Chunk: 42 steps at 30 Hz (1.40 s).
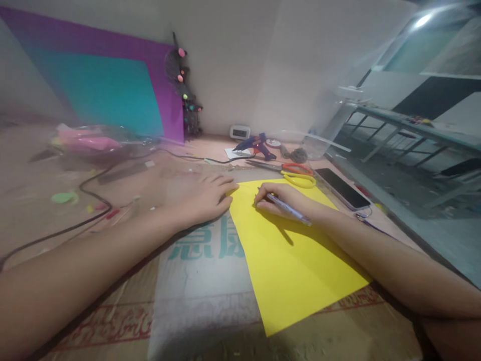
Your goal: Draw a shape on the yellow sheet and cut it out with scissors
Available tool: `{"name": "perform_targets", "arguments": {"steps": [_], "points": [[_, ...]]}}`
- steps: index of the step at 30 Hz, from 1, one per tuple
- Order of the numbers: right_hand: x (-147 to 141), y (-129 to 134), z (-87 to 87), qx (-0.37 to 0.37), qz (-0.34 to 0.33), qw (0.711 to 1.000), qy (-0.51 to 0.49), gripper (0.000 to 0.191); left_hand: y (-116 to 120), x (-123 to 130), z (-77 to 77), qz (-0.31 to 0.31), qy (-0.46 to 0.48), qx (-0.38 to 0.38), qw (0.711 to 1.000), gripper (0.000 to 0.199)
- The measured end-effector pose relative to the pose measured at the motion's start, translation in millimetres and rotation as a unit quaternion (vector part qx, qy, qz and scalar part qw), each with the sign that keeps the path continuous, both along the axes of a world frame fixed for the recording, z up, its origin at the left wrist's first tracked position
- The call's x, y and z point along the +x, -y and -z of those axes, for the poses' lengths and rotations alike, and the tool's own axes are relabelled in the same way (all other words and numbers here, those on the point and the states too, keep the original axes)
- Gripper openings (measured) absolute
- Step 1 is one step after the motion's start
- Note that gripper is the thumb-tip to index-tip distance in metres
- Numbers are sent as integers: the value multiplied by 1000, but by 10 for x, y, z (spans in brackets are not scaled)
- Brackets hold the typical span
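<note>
A yellow sheet of paper [296, 271] lies at a slant on the table, right of centre. My right hand [280, 198] rests on its upper part, its fingers closed round a light purple pen [291, 209] whose tip is near the paper. My left hand [210, 197] lies flat with fingers spread, its fingertips at the sheet's upper left corner. Just beyond the sheet are scissors with red and yellow handles [298, 178], partly over its top edge.
A dark glue gun [259, 146] and a small white clock [239, 132] stand at the back. A phone [343, 189] lies to the right. A black cable [88, 190] runs across the left. Purple and teal boards [101, 90] lean on the wall.
</note>
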State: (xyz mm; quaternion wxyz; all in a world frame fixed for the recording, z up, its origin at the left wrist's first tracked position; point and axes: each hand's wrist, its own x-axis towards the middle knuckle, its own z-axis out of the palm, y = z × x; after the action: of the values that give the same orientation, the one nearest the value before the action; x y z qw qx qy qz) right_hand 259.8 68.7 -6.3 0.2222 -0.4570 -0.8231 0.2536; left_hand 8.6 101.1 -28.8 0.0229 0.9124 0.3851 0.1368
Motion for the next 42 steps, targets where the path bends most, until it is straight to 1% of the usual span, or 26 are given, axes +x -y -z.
{"name": "perform_targets", "arguments": {"steps": [1,2,5,6,7,9,11,14,15,16,19,20,22,24,26,28,31,32,35,36,38,42], "points": [[5,8,-14,1,-10,1000,13,11,-4,0,5,2,2,1,1000,47],[10,12,-23,18,-15,999,26,9,-6,0,9,4,3,2,1000,47],[24,-19,-3,120,4,992,47,8,-7,2,11,1,5,2,1000,47],[29,-38,14,137,12,990,41,7,-6,3,9,1,5,2,1000,47],[33,-57,32,136,12,990,32,7,-4,4,7,1,5,3,1000,47],[38,-91,57,107,-3,994,19,9,-3,4,4,3,3,3,1000,48],[37,-116,65,100,-18,994,28,11,-3,5,3,4,1,3,1000,48],[28,-133,62,163,-4,986,44,11,-5,8,5,-2,0,5,1000,48],[27,-133,63,167,0,985,40,11,-6,9,7,-3,1,5,1000,48],[27,-132,67,153,-4,988,33,10,-7,10,8,-3,2,5,1000,48],[46,-145,88,80,-26,996,23,11,-11,12,12,1,5,3,1000,48],[57,-161,95,79,-25,996,25,12,-12,12,12,3,5,3,1000,48],[82,-204,102,117,6,993,26,14,-16,12,12,2,9,0,1000,48],[103,-238,84,156,59,986,20,15,-20,10,15,-4,24,-6,1000,47],[109,-226,34,162,114,980,-1,21,-29,3,26,-14,46,-13,999,45],[90,-154,-37,122,131,983,-35,29,-45,-8,47,-17,64,-17,998,43],[0,20,-126,2,81,993,-84,42,-75,-29,79,-8,76,-20,997,41],[-45,78,-138,-39,68,992,-95,40,-84,-34,86,-8,79,-22,997,40],[-189,199,-116,-136,75,978,-139,14,-96,-40,86,-12,87,-26,996,39],[-230,219,-94,-153,80,973,-153,12,-96,-38,83,-13,88,-25,996,39],[-288,237,-45,-164,85,968,-170,21,-91,-31,76,-14,86,-19,996,39],[-321,242,24,-141,67,974,-163,32,-81,-15,71,-17,77,-4,997,39]]}}
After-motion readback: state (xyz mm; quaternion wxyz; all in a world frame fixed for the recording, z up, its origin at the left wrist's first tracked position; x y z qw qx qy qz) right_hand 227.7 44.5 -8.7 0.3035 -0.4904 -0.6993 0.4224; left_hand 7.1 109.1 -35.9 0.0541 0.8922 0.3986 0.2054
